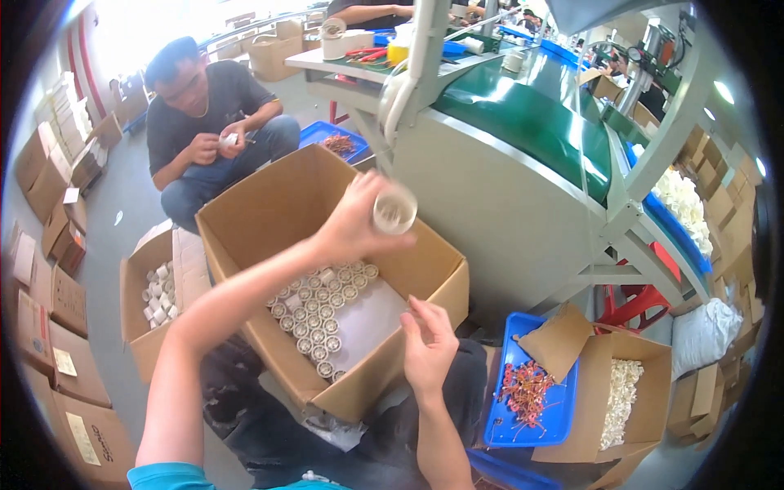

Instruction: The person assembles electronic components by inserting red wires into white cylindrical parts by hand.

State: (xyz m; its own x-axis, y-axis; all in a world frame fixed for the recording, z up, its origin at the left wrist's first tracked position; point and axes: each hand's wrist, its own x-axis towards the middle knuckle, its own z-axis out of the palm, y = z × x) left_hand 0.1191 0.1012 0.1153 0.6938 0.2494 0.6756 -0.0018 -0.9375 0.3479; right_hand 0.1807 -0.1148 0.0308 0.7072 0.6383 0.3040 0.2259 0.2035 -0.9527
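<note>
My left hand (363, 214) is raised over the large open cardboard box (273, 192), gripping a round white cup-shaped part (395, 209) blurred by motion. Inside the box, rows of similar round white parts (317, 320) cover much of a pale sheet (363, 318). Above the box's near right side, my right hand (430, 343) has its thumb and index finger drawn close together. Whether anything small sits between those fingers is too unclear to tell.
Right of me stands a blue tray (502, 408) of red-and-copper wired pieces, beside a carton of small white parts (625, 404). A smaller carton (147, 347) with white pieces is at left. A person (208, 122) crouches beyond the box, near a green-belted conveyor (523, 114).
</note>
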